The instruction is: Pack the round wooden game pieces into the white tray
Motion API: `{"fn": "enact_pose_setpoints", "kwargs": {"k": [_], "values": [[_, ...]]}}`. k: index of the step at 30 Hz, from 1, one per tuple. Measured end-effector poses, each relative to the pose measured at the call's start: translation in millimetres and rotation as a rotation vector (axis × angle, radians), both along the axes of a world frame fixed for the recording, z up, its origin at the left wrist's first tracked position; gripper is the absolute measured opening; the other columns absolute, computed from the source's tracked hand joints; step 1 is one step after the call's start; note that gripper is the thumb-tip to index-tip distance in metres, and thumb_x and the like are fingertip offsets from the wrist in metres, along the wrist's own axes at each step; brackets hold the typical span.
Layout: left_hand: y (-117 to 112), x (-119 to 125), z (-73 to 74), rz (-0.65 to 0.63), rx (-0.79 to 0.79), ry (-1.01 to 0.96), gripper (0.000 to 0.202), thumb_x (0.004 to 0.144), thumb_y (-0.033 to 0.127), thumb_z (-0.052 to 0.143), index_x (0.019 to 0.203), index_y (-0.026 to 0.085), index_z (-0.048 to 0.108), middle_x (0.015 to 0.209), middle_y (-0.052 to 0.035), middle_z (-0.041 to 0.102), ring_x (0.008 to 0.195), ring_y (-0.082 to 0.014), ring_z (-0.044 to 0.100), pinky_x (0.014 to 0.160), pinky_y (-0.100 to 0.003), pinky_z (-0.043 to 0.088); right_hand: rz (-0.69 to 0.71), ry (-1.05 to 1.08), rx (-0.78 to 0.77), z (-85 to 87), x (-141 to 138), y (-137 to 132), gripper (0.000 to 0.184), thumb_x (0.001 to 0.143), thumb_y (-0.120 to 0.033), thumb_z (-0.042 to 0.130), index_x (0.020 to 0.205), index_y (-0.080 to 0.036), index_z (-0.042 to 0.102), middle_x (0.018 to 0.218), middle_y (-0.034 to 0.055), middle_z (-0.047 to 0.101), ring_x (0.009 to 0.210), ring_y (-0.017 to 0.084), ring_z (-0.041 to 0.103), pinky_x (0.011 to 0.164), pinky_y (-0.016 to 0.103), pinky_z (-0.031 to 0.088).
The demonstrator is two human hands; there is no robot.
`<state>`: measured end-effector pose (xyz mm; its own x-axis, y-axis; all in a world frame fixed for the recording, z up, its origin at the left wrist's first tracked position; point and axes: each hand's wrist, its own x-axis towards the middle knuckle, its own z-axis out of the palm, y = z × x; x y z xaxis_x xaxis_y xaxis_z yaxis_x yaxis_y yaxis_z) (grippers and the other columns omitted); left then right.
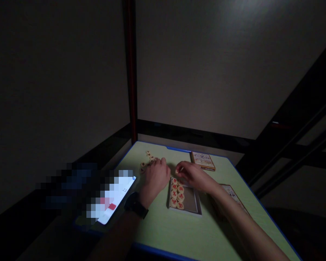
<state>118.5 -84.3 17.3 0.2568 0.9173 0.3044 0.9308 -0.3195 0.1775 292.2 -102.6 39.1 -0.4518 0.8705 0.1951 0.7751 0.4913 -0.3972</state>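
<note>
A shallow tray (192, 201) on the table holds two columns of round wooden Chinese chess pieces (174, 194) with red characters; its right part shows bare floor. Over the tray's far end, my right hand (191, 174) is closed, thumb and fingers pinching a small pale chess piece (177, 171). My left hand (157, 175), with a dark watch on the wrist, is palm down left of the tray with curled fingers. Whatever lies under those fingers is hidden. Several loose chess pieces (148, 154) are scattered just beyond and left of it.
The pale green table (157, 232) has a blue edge. A lit phone or tablet (119, 197) lies at the left, partly pixelated. One printed box (203, 161) sits at the back right; another printed box (235, 195) is partly behind my right forearm. Walls rise behind the table.
</note>
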Motion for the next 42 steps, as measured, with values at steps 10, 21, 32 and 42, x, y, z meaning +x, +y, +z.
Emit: {"fn": "enact_pose_setpoints", "kwargs": {"k": [10, 21, 32, 42], "values": [[-4, 8, -11.0, -0.082, -0.003, 0.054, 0.018, 0.091, 0.02, 0.04, 0.097, 0.016, 0.056, 0.092, -0.0122, 0.067, 0.087, -0.0252, 0.065, 0.072, -0.034, 0.049, 0.032, 0.04, -0.133, -20.2, 4, -85, 0.013, 0.087, -0.011, 0.053, 0.093, -0.02, 0.059, 0.097, 0.0051, 0.065, 0.09, 0.019, 0.06, 0.083, 0.031, 0.046], [-6, 9, -8.6, -0.08, -0.039, 0.042, 0.017, 0.092, 0.021, 0.041, 0.097, 0.016, 0.056, 0.093, -0.0111, 0.067, 0.087, -0.0219, 0.065, 0.073, -0.03, 0.048, 0.086, 0.169, -0.141, -31.8, 2, -79, 0.015, 0.086, -0.008, 0.056, 0.092, -0.02, 0.061, 0.1, 0.0057, 0.065, 0.097, 0.02, 0.06, 0.085, 0.031, 0.047], [-5, 9, -11.4, -0.089, -0.022, 0.032, 0.017, 0.092, 0.02, 0.041, 0.097, 0.016, 0.057, 0.093, -0.0116, 0.067, 0.086, -0.0231, 0.066, 0.073, -0.032, 0.049, 0.078, 0.221, -0.13, -28.7, 1, -75, 0.009, 0.085, -0.012, 0.062, 0.084, -0.02, 0.059, 0.091, 0.0035, 0.064, 0.087, 0.018, 0.06, 0.079, 0.028, 0.046], [-6, 8, -9.5, -0.111, -0.021, 0.07, 0.021, 0.092, 0.019, 0.04, 0.098, 0.014, 0.06, 0.093, -0.0125, 0.067, 0.087, -0.0235, 0.065, 0.073, -0.031, 0.05, 0.092, 0.246, -0.108, -26.6, 0, -74, 0.007, 0.086, -0.016, 0.063, 0.082, -0.02, 0.067, 0.088, 0.0043, 0.067, 0.084, 0.017, 0.063, 0.077, 0.027, 0.048]]}}
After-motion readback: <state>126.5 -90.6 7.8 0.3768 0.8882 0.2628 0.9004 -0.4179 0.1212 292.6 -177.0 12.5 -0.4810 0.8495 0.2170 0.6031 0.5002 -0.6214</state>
